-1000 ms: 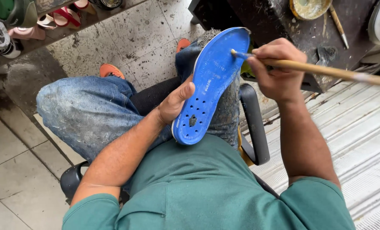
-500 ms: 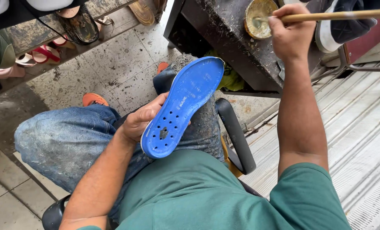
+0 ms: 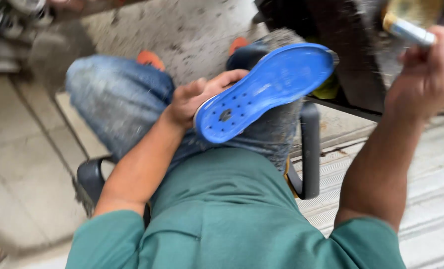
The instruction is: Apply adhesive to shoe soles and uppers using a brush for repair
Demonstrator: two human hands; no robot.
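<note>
My left hand (image 3: 196, 98) holds a blue shoe sole (image 3: 264, 89) by its heel end, resting it on my knee with the perforated face up and the toe pointing up and right. My right hand (image 3: 428, 74) is raised at the upper right, closed around a brush (image 3: 407, 31) with a metal ferrule, well away from the sole. The brush tip sits near a blurred yellowish tin (image 3: 415, 11) on the dark workbench (image 3: 349, 60). The frame is motion-blurred.
I sit in a black chair with an armrest (image 3: 309, 149) beside my right leg. My jeans (image 3: 117, 99) and green shirt fill the lower middle. Shoes lie blurred on a shelf (image 3: 18, 20) at the top left. A ribbed metal floor (image 3: 431, 199) is at right.
My right hand took the brush off the sole up to the tin on the bench and still holds it there. The view has swung, and the sole now lies flatter across my knee.
</note>
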